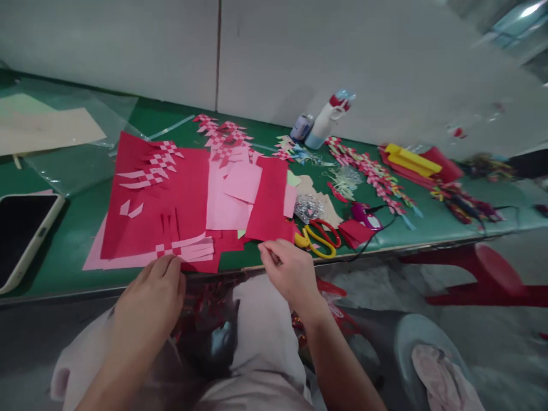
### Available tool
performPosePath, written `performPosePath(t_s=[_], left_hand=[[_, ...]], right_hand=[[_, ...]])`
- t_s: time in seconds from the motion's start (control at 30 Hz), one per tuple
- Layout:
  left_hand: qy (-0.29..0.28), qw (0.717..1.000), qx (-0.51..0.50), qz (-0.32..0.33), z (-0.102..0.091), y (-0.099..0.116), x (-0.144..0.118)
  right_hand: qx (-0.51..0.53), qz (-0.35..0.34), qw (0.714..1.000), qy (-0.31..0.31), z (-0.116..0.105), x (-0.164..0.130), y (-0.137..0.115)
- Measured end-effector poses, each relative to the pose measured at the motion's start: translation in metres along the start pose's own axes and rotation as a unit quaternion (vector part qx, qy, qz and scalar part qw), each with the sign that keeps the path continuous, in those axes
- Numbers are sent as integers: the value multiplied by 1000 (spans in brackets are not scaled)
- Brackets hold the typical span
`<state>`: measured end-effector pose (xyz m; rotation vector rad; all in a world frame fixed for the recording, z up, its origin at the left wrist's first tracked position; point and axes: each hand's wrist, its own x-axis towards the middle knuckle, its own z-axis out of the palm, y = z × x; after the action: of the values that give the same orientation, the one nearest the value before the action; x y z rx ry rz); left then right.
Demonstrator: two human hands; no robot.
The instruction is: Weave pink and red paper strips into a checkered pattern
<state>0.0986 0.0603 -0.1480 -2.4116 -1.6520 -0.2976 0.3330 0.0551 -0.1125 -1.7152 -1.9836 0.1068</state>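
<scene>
My left hand (pixel 149 294) is at the table's front edge, fingers bent together on the lower edge of a small woven piece of pink and red paper strips (pixel 188 249). Loose pink ends of it point right, and narrow red ones stick up. My right hand (pixel 291 271) is closed in a pinch just below a red paper sheet (pixel 268 197); whatever it may hold is too small to make out. Beneath the woven piece lies a large red sheet (pixel 141 220), bearing another woven strip piece (pixel 158 162) and small pink scraps (pixel 131 209).
Yellow-handled scissors (pixel 319 245) and red-handled scissors (pixel 329 228) lie right of my right hand. A phone (pixel 25 240) is at the left. A bottle (pixel 325 123) and a can (pixel 302 127) stand by the wall. Woven garlands (pixel 368 171) spread rightward; a red stool (pixel 483 274) stands below.
</scene>
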Motion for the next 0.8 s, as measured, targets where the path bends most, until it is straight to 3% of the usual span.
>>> performPosePath(t_s=[0.2, 0.33, 0.53, 0.8], left_hand=[[-77, 994, 57, -44, -12, 12, 11], [-100, 991, 65, -54, -15, 18, 16], [-134, 985, 81, -69, -19, 26, 21], [-143, 981, 94, -93, -18, 29, 23]], right_hand=[[-81, 105, 990, 37, -36, -12, 56], [-70, 165, 983, 39, -47, -18, 79], [-62, 151, 987, 15, -49, -18, 85], [-154, 119, 979, -63, -41, -4, 84]])
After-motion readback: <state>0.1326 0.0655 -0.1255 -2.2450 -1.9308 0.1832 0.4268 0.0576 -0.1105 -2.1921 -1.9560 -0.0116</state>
